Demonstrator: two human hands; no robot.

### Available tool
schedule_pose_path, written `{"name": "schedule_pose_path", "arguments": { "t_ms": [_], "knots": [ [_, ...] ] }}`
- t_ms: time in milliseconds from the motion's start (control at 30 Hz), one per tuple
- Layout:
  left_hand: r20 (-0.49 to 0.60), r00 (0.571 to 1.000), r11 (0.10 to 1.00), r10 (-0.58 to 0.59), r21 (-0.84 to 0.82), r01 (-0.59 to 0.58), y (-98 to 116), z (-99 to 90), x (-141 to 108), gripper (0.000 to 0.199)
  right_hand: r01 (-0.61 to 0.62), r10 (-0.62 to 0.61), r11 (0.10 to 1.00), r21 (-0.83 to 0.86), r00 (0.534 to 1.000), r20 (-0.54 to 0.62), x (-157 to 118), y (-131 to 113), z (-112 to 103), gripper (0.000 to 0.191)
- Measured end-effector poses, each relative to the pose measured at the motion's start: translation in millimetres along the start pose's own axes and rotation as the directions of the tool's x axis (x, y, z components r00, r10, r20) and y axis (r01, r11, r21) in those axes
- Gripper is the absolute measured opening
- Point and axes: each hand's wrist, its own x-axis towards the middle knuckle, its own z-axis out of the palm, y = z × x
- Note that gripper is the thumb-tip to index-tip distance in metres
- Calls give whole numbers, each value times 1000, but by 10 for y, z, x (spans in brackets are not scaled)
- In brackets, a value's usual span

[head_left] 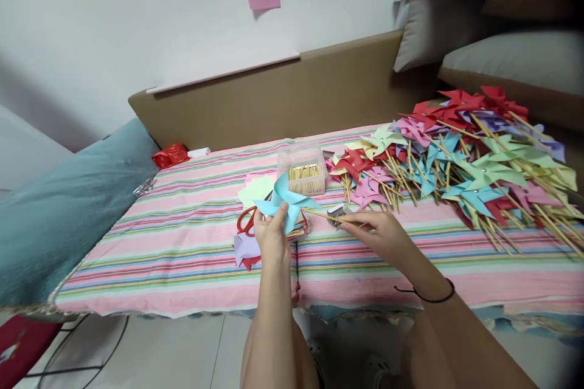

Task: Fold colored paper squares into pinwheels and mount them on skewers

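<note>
A light blue paper pinwheel [283, 194] is pinched in my left hand [272, 234], thumb across its folded blades. My right hand [381, 231] has its fingertips closed on the thin wooden stick [319, 214], which runs left to the pinwheel. Whether stick and paper are joined is hidden behind the blades. Behind my hands stands a clear plastic box [302, 170] holding many short sticks. Red-handled scissors [246, 221] and coloured paper sheets [255, 191] lie beside my left hand. A small container of metal bits [338, 213] sits just past my right fingertips.
A big pile of finished-looking pinwheels [483, 170] covers the right side of the striped cloth [182, 243]. A red plastic bag [171, 156] lies at the back left. Grey cushions [515, 61] lean at the back right, and a blue armrest [77, 206] bounds the left.
</note>
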Motion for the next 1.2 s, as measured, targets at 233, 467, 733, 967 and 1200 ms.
{"name": "schedule_pose_path", "arguments": {
  "t_ms": [233,467,733,967,1200],
  "knots": [
    [-41,998,999,-42,-13,41,-14,121,-69,62,8,-5,990,-140,1000,23,-74,83,40,12],
    [39,999,1000,-5,21,4,-19,143,-147,65,-12,11,996,-83,1000,-4,-104,115,-43,10],
    [201,979,999,-43,21,39,-33,158,-190,44,-72,94,993,93,958,-269,-136,216,-303,15],
    [144,964,967,-223,159,200,-60,100,-127,42,-143,147,988,56,780,-608,-206,477,-986,35],
    [133,943,931,-305,251,266,-124,102,-139,39,-298,80,937,-184,694,-716,-35,717,-2246,38]
  ]
}}
